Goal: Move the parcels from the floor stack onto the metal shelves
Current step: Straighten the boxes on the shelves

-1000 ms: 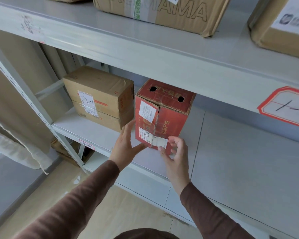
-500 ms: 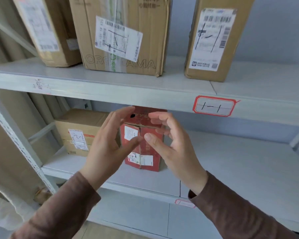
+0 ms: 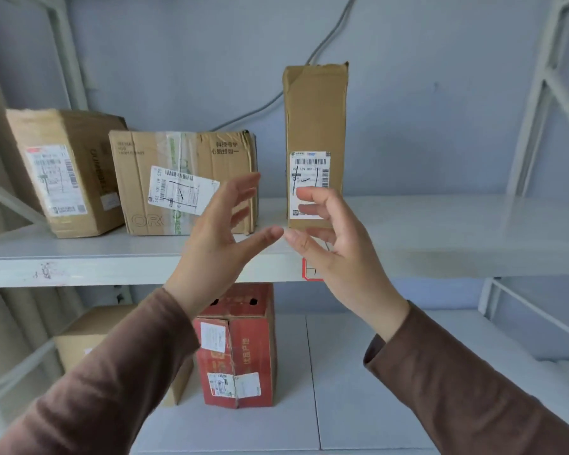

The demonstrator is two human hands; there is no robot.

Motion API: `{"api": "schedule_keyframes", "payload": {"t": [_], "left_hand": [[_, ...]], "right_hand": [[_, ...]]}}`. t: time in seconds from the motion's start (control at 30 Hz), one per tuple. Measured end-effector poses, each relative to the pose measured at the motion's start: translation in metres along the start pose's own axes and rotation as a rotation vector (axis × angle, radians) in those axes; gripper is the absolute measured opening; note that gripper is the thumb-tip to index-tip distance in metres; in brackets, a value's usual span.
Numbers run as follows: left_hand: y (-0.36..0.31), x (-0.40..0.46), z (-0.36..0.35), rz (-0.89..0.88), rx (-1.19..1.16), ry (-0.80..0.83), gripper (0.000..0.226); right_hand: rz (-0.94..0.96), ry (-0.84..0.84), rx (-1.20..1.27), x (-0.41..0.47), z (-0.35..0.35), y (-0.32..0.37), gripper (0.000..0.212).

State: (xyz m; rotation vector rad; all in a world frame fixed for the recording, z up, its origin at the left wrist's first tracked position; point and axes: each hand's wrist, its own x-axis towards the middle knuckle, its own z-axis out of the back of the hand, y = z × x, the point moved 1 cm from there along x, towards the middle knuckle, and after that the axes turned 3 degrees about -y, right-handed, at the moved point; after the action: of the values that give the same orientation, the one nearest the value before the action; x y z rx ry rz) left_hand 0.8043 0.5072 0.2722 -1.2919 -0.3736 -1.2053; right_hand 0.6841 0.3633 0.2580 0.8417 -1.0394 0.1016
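Observation:
A red parcel (image 3: 240, 349) stands upright on the lower metal shelf (image 3: 358, 389), with a brown box (image 3: 89, 333) to its left. Both hands hover empty in front of the upper shelf (image 3: 112, 264), away from the red parcel. My left hand (image 3: 217, 234) has its fingers spread and relaxed. My right hand (image 3: 335, 244) has loosely curled fingers and holds nothing. The two thumbs nearly meet. On the upper shelf stand a tall narrow brown parcel (image 3: 316, 119), a wide taped carton (image 3: 184, 178) and another brown box (image 3: 63, 172).
White shelf uprights and braces (image 3: 539, 103) rise at the right, and a beige curtain (image 3: 0, 323) hangs at the left. A cable (image 3: 276, 96) runs down the grey wall behind the parcels. A red-bordered label (image 3: 309, 270) sits on the upper shelf's front edge.
My hands have left the red parcel on the lower shelf and risen to the upper shelf level. The view has tilted upward, now showing the whole upper shelf.

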Motion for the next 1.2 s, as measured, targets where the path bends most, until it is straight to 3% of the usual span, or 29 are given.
{"api": "schedule_keyframes", "payload": {"t": [0.1, 0.3, 0.47, 0.6, 0.73, 1.2], "left_hand": [[0.011, 0.024, -0.014, 0.051, 0.005, 0.028, 0.07], [0.046, 0.071, -0.048, 0.152, 0.213, 0.139, 0.087], [0.071, 0.109, -0.074, 0.3, 0.301, 0.246, 0.102], [0.082, 0.126, -0.089, 0.342, 0.298, 0.31, 0.094], [0.099, 0.133, -0.098, 0.353, 0.334, 0.311, 0.095], [0.129, 0.152, -0.116, 0.445, 0.333, 0.236, 0.088]], "right_hand": [[-0.027, -0.024, -0.06, 0.016, 0.014, -0.014, 0.049], [-0.199, -0.054, -0.213, 0.061, 0.046, -0.062, 0.083], [-0.388, 0.041, -0.373, 0.099, 0.056, -0.096, 0.097], [-0.466, 0.139, -0.428, 0.12, 0.054, -0.114, 0.095], [-0.458, 0.2, -0.432, 0.132, 0.05, -0.129, 0.076], [-0.482, 0.183, -0.445, 0.162, 0.041, -0.172, 0.066]]}}
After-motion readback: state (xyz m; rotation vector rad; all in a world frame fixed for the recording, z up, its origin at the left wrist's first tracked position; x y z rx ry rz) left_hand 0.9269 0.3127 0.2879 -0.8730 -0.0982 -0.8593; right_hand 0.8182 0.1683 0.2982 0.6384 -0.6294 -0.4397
